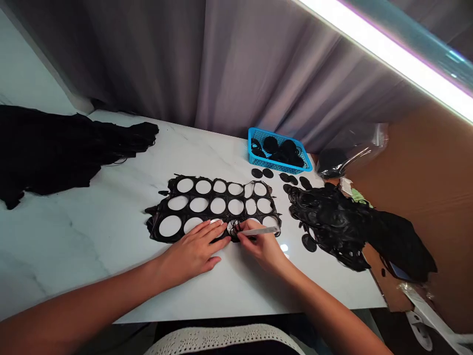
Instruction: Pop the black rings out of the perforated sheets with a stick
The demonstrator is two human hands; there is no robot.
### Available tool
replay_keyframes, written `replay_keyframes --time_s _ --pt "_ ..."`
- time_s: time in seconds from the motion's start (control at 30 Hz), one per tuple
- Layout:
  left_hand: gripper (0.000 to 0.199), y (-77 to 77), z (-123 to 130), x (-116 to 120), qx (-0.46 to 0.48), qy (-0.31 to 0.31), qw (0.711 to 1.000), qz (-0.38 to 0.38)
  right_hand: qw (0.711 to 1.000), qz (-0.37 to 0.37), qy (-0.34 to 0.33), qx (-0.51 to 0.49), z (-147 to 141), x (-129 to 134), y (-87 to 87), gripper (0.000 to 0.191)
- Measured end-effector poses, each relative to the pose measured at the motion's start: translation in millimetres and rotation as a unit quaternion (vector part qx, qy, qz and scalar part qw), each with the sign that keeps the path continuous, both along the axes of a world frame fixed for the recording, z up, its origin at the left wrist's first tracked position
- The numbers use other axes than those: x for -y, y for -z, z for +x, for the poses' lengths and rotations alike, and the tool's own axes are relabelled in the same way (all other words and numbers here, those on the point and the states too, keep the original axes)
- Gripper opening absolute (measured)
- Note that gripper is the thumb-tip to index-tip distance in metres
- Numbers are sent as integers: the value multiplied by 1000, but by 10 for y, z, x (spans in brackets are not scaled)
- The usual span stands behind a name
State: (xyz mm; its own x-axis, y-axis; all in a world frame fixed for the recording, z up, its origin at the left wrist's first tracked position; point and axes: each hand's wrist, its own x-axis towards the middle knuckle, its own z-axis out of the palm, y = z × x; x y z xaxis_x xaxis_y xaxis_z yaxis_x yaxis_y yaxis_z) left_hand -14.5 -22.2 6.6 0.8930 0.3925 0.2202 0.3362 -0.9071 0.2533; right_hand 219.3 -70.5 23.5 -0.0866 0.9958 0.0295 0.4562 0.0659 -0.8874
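Left hand lies on near edge of the black sheet, palm down, fingers extended and slightly apart, pressing on it; grips nothing. Right hand is closed to a narrow pinch, holding a thin flat metallic tool that slants up to the right; its fingertips are at the same near edge, just beside the left hand's. Small dark strands by the right fingertips; can't tell if they're loose or part of the sheet.

Black sheet lies flat, mid-table, with three rows of round holes; white marble-patterned table shows through. Some holes partly covered by the hands. Sheet edges ragged.

Blue basket sits beyond the sheet, toward the right, near the curtain, with black discs in it. A few loose discs lie on the table between basket and sheet, some overlapping. Another loose disc is right of the sheet, beside a tangled black scrap pile that reaches the table's right side.

Larger black material spread at far left of table. Clear plastic bag with something dark inside, right of basket. Grey curtain behind; bright light tube overhead, upper right.
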Motion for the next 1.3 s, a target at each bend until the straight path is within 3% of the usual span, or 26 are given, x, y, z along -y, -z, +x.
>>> replay_keyframes --time_s 0.1,0.17,0.27,0.4,0.57,0.8,0.97,1.13,1.23,1.3 --pt "43 9 -10 4 5 2 1000 -7 992 30 116 -30 171 -74 -115 15" --pt "44 15 -14 7 9 5 1000 -11 987 54 153 -3 266 -116 -190 15" --pt "44 23 -11 13 6 5 1000 -10 993 57 82 61 255 -113 -208 17" --pt "44 29 -2 22 6 -3 1000 -5 999 2 -21 48 42 -25 -57 22" --pt "44 39 5 24 8 -3 1000 -1 999 -42 -27 15 -81 45 83 17" --pt "43 46 16 25 11 -4 1000 -5 999 -20 -14 46 -83 49 84 13" --pt "44 32 13 33 1 -12 1000 -22 986 74 -32 143 -122 108 134 10" --pt "44 30 -2 5 -2 -6 999 -37 940 191 -95 265 -167 193 215 18" --pt "45 33 -16 -4 2 -5 999 -48 938 208 -35 276 77 50 184 16" --pt "48 37 -29 1 -2 -6 999 -53 938 214 79 261 396 -123 132 18"
